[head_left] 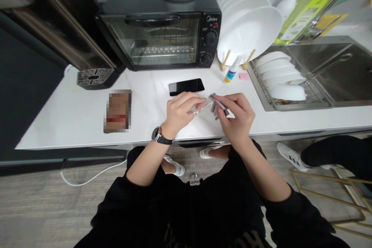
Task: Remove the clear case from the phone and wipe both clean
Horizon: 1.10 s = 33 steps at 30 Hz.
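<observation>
My left hand point(180, 111) and my right hand point(236, 115) meet over the white counter point(72, 116), both pinching a small clear plastic wrapper point(207, 105) with a grey item inside. The left fingers grip its left end, the right fingers its right end. What the grey item is I cannot tell. A black phone point(186, 86) lies face up just beyond the hands. My left wrist wears a watch point(157, 135).
A black toaster oven point(162, 31) stands at the back, with a white pot on top. White plates point(250, 35) lean in a rack; more lie in the sink rack point(283, 77). A small bottle point(231, 74), a pink note point(244, 76), a blurred card point(117, 111). Another person's leg and shoe point(290, 156) are at the right.
</observation>
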Available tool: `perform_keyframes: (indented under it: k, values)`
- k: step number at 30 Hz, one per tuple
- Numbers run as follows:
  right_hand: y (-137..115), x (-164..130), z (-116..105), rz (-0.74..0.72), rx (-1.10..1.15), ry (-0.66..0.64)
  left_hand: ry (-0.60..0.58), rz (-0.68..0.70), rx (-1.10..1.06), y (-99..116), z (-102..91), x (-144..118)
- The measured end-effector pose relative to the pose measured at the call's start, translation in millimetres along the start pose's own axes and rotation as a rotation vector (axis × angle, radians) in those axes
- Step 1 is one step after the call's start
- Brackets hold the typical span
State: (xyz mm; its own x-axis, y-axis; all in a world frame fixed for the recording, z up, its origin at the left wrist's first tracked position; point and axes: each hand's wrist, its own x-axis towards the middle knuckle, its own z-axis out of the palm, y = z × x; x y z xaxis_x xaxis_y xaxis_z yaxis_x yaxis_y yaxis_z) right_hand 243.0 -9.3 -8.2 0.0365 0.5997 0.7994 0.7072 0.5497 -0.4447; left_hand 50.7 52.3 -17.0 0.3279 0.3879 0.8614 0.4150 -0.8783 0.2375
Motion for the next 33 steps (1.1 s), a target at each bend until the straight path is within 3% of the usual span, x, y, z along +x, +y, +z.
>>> perform_keyframes:
  k: [10,18,24,33]
  values:
    - [-36,-20,18,-0.202,0.121,-0.056,-0.055,-0.055,-0.054,-3,-1.8,-5]
    - [-16,-12,13,-0.233,0.057,-0.045,-0.018,-0.008,0.0,-3,-0.7,-3]
    - [6,-2,6,-0.08,-0.033,0.033,0.0,0.014,0.016,-2,1.0,-1]
    - [-3,-5,9,-0.086,0.005,0.033,0.001,0.014,0.023,-3,1.2,-1]
